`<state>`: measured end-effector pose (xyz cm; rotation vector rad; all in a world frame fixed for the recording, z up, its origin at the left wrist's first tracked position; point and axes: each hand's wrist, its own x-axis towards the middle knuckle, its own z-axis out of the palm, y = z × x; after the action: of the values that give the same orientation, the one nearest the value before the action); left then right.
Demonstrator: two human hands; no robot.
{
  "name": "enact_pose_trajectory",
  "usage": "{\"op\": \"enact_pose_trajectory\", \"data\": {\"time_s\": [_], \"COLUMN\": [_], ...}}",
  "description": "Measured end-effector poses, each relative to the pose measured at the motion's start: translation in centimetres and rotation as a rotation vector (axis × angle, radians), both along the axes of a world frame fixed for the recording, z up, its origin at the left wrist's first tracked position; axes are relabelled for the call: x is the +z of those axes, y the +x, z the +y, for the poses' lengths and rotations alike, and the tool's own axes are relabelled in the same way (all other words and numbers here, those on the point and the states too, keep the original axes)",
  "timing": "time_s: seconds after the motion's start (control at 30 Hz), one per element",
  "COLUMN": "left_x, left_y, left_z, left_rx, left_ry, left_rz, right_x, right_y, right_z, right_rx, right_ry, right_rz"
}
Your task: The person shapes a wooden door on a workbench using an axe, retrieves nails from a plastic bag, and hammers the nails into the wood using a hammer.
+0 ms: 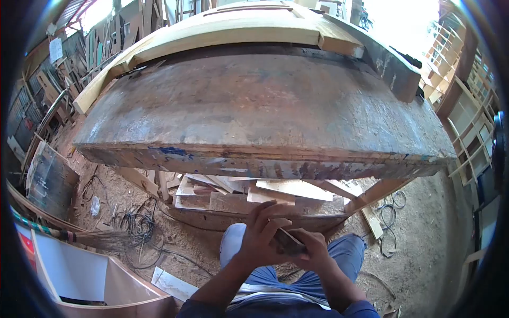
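Low in front of my body, above my lap, both hands meet at a small dark rectangular object; whether it is a phone or a block, I cannot tell. My left hand is curved around its left end, with the upper fingers bent and somewhat apart. At the other end, my right hand is closed on it with bent fingers. The hands are just below the near edge of a worn wooden workbench and do not touch it.
Long pale boards and a dark beam lie on the bench's far side. Offcuts fill the shelf underneath. Tangled cables and a broom are at left, beside an open wooden cabinet. Lattice frames stand at right.
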<state>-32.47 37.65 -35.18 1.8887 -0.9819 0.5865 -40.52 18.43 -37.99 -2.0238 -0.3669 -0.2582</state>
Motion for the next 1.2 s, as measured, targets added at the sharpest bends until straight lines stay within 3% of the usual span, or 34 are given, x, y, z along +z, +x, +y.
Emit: {"op": "enact_pose_trajectory", "data": {"time_s": [0.27, 0.53, 0.77, 0.9, 1.0, 1.13, 1.2], "left_x": [2.8, 3.2, 10.5, 16.8, 21.9, 27.3, 26.1], "left_y": [2.1, 1.7, 2.5, 3.8, 6.7, 11.4, 13.7], "left_z": [-0.8, -2.3, -4.2, -4.5, -5.1, -5.0, -4.6], "left_rx": [0.015, 0.054, 0.090, 0.031, -0.017, -0.048, 0.108], "left_ry": [0.068, 0.050, -0.137, -0.109, -0.165, -0.007, 0.204], "left_rz": [-0.153, -0.185, -0.280, -0.315, -0.267, 0.016, 0.107], "right_x": [2.9, 5.4, 9.8, 15.4, 22.5, 29.1, 33.3], "right_y": [2.5, 1.9, 1.9, 3.1, 2.7, 5.1, 6.1], "right_z": [-1.3, -3.4, -7.0, -7.3, -8.4, -7.9, -8.4], "right_rx": [0.031, 0.135, 0.363, 0.390, 0.364, 0.131, 0.025], "right_ry": [-0.076, -0.044, -0.053, 0.063, 0.129, 0.067, -0.056], "right_rz": [-0.181, -0.042, 0.312, -0.027, 0.544, 0.302, 0.524]}}
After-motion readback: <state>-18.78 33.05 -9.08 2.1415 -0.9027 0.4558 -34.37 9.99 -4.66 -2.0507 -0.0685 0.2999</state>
